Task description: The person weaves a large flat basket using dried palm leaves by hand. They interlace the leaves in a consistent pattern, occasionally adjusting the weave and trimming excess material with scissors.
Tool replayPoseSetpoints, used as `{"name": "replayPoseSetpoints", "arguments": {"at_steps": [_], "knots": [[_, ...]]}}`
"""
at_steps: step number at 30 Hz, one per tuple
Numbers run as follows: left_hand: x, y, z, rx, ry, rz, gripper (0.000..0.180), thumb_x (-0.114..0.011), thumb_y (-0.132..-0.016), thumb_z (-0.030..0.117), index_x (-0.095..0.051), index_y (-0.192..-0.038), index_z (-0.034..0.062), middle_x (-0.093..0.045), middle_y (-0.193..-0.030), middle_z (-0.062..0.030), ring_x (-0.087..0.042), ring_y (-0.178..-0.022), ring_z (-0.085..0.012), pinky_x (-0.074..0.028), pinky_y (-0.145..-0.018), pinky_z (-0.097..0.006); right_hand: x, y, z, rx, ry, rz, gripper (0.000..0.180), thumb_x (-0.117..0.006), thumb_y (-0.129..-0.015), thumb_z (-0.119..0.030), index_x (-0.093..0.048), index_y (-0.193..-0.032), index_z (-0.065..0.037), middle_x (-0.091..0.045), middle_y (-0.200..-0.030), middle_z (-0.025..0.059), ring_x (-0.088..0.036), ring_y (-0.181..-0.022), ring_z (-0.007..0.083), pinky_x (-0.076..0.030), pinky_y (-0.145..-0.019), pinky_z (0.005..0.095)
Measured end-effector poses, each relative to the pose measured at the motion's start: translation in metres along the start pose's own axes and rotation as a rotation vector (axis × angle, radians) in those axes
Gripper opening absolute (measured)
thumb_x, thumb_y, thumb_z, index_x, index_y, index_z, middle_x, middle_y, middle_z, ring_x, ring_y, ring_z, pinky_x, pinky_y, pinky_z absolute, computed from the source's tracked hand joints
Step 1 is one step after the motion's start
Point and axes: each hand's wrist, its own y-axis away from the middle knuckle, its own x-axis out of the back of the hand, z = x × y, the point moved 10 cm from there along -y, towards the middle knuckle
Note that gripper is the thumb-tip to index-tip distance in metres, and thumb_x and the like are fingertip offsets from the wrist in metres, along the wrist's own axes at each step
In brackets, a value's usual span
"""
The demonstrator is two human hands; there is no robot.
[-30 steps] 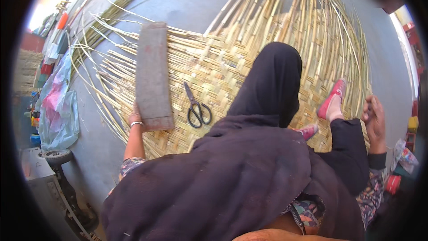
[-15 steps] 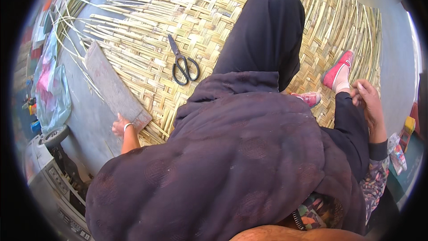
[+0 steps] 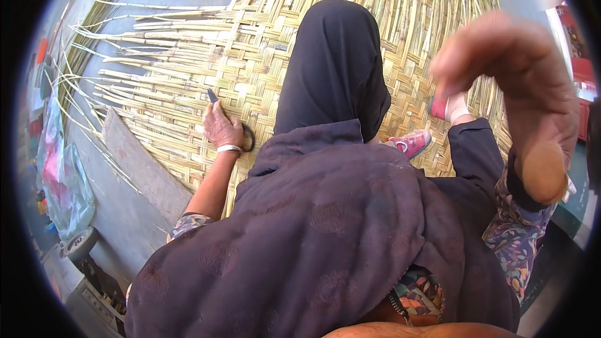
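My left hand (image 3: 223, 126), with a pale band at the wrist, is closed on the black scissors (image 3: 212, 95). One blade sticks out beyond the fingers, and part of a handle loop shows by the wrist; the rest is covered. Under them lies a mat woven from split reeds (image 3: 256, 81), with long loose ends at its far and left sides. At the right, my right hand (image 3: 526, 81) is raised close to the camera, somewhat blurred. Its fingers are bent but spaced from the thumb, and I see nothing held in it.
A flat grey board (image 3: 141, 159) rests on the mat's left edge. Beyond it are long thin reeds (image 3: 80, 66), a clear plastic bag (image 3: 66, 181) and a grey wheeled thing (image 3: 84, 244). My dark-clothed knee (image 3: 332, 69) and pink shoes (image 3: 413, 143) are over the mat.
My left hand has left the board's near end and moved right onto the scissors, taking hold of them. My right hand has risen from beside my ankle toward the camera.
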Motion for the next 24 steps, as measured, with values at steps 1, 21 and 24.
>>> {"name": "replayPoseSetpoints", "arguments": {"at_steps": [1, 21, 24], "knots": [[0.006, -0.002, -0.011, -0.008, -0.04, 0.017, 0.058, -0.062, -0.071, 0.014, -0.045, -0.126, 0.0087, -0.042, -0.132, -0.0153, -0.039, -0.12, -0.0337, -0.03, -0.101, -0.045, 0.01, 0.0, 0.002, -0.009, 0.015, 0.044, 0.092, -0.07, -0.067, -0.059, -0.042, -0.124, 0.008, -0.06, -0.104, 0.0207, -0.062, -0.088, 0.0244, -0.049, -0.076, 0.0329], [-0.032, -0.022, -0.051, 0.22, -0.137, 0.081, 0.058, -0.048, -0.089, 0.033, -0.03, -0.141, 0.0141, -0.023, -0.148, -0.0153, -0.018, -0.138, -0.0291, -0.009, -0.111, -0.048, 0.132, 0.012, 0.063, -0.253, -0.005, 0.597, 0.067, -0.068, -0.074, -0.045, -0.05, -0.118, 0.003, -0.062, -0.101, 0.0135, -0.062, -0.087, 0.0217, -0.049, -0.077, 0.0326], [-0.059, -0.023, -0.037, 0.213, -0.095, 0.008, 0.058, -0.05, -0.087, 0.029, -0.032, -0.139, 0.011, -0.022, -0.147, -0.0198, -0.013, -0.14, -0.0325, -0.007, -0.111, -0.051, 0.145, 0.01, 0.061, -0.316, -0.012, 0.651, 0.063, -0.068, -0.075, -0.043, -0.051, -0.117, 0.002, -0.062, -0.1, 0.0124, -0.062, -0.087, 0.0213, -0.05, -0.077, 0.0326]]}}
